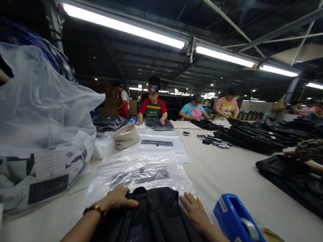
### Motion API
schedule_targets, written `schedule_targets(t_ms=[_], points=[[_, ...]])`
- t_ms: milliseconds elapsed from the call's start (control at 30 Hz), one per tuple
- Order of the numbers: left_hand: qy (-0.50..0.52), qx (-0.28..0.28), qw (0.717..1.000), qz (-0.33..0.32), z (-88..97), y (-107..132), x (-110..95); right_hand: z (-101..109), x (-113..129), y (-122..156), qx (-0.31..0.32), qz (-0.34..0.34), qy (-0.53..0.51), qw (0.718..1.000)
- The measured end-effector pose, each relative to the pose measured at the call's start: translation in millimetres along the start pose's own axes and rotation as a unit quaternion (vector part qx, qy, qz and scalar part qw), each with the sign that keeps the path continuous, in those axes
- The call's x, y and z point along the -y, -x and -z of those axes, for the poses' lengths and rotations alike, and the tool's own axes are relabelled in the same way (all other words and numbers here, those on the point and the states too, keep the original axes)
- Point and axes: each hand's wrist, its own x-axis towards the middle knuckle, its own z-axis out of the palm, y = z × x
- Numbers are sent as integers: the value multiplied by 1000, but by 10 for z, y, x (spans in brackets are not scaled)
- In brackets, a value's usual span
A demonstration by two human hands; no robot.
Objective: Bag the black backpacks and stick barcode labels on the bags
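A black backpack (153, 223) with a top loop and straps lies in front of me, its lower part cut off by the frame edge. My left hand (119, 198), with a beaded bracelet at the wrist, rests at its upper left corner, thumb stretched over the fabric and fingers apart from it. Along the upper right edge lies my right hand (194, 210), flat with fingers extended, touching the edge and the plastic beneath. Under and beyond the backpack are clear plastic bags (153, 159) with black printed panels. Neither hand grips anything.
A blue tape dispenser (234, 220) stands right of my right hand. Left is a large clear sack (39, 146) of printed pieces. A beige fabric roll (126, 135) lies ahead. Black bags (250, 139) and a co-worker's camouflage sleeve (320, 148) are at right; several people work across the table.
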Motion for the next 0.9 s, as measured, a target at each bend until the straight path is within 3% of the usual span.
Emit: schedule_targets(t_ms=[133, 233, 367, 467, 667, 800, 900], points=[[33, 40, 999, -11, 51, -120, 51, -4, -44, -134, 4, 11, -4, 1000], [37, 37, 999, -1, 43, -183, 42, 47, -103, -365, -33, -67, -13, 997], [10, -10, 1000, -4, 4, -176, -45, 149, -225, -762, -60, -203, -45, 976], [-9, -65, 998, -7, -31, -85, -113, 226, -298, -1006, -48, -235, -80, 967], [-21, -158, 986, -43, -80, 81, -156, 285, -334, -1226, 1, -209, -129, 969], [-35, -178, 982, -49, -123, 83, -146, 248, -266, -1239, 21, -159, -149, 976], [-48, -191, 979, -58, -157, 79, -137, 181, -192, -1218, -1, -125, -145, 982]])
